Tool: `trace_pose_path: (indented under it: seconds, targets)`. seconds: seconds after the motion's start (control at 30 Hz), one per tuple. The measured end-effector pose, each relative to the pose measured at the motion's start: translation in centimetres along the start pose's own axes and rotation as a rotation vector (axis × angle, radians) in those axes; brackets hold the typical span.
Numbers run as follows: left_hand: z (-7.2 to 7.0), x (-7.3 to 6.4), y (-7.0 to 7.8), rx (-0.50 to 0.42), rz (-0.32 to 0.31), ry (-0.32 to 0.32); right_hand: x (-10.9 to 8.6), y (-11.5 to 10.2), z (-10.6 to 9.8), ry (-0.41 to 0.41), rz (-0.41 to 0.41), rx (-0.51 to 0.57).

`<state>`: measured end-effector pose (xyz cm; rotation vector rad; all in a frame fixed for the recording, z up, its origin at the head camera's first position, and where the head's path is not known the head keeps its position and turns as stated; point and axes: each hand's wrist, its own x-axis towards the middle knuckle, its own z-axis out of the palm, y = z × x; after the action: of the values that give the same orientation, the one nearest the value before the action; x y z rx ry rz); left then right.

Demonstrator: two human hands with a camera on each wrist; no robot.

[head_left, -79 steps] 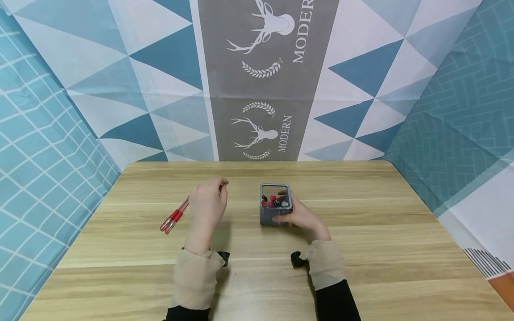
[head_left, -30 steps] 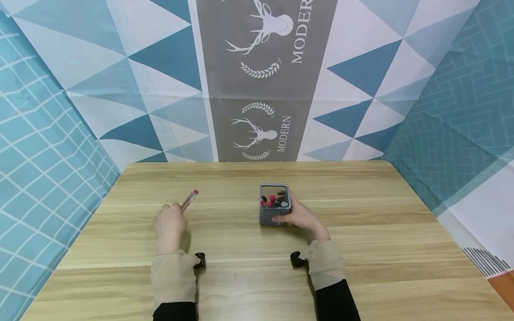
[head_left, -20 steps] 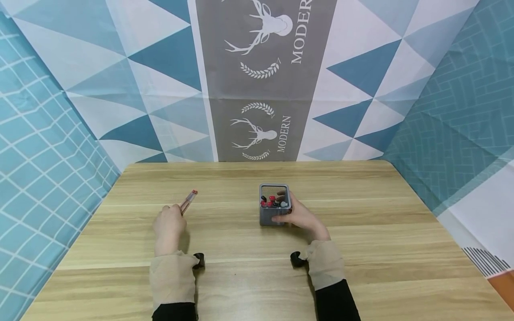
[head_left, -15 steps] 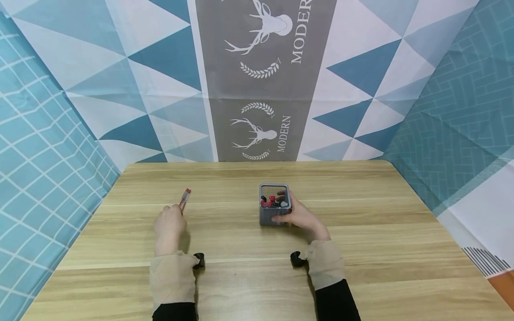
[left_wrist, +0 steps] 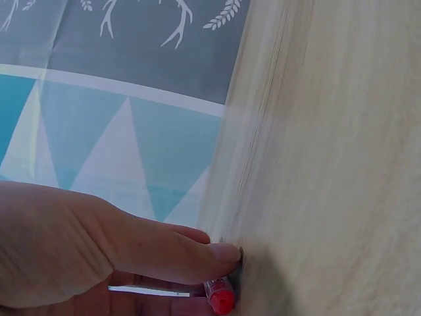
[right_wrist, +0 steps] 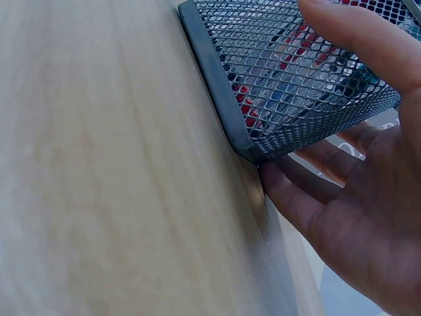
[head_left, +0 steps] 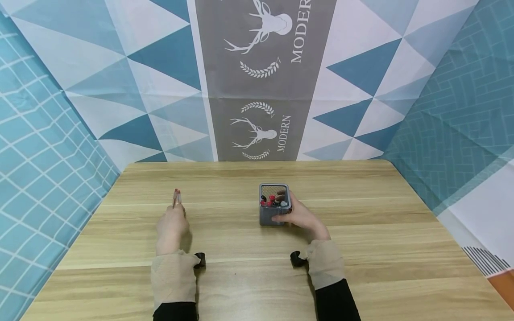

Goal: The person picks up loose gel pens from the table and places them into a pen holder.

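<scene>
My left hand (head_left: 172, 225) pinches two clear-barrelled pens (head_left: 177, 196) with red ends near the table's left side. They stick out past the fingers, pointing toward the table's back edge. A red pen end (left_wrist: 222, 299) shows under the thumb in the left wrist view; the rest of the pens is mostly hidden by the hand. My right hand (head_left: 302, 217) grips the right side of a dark mesh pen holder (head_left: 268, 216), thumb on the near side and fingers behind. The holder stands upright on the table, with several red- and black-topped pens (head_left: 271, 200) inside.
The wooden table (head_left: 237, 249) extends around both hands. A patterned cloth (head_left: 168, 80) hangs behind its back edge, with blue cloths at either side. Black wrist pieces (head_left: 298, 259) sit by both sleeves.
My left hand has moved left and taken the pens that lay on the table. Their far ends have since swung left, from slanting right to pointing away. Right hand and holder stay put.
</scene>
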<state>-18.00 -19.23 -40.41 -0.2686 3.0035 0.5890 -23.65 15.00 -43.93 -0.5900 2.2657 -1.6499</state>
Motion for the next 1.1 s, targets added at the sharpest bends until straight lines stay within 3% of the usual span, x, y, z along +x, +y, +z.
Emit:
trace_pose_path:
  seconds: [0.43,0.87,1.1]
  targets:
    - [0.3,0.6,0.3,-0.01,0.004,-0.024,-0.1,0.0,0.0,0.005,-0.001,-0.011]
    - [-0.3,0.0,0.4,-0.027,-0.018,-0.091,-0.1,0.1,-0.1,0.012,0.003,-0.02]
    - [-0.3,-0.2,0.2,-0.055,-0.014,-0.097,-0.6,-1.6,0.0,-0.003,0.024,0.0]
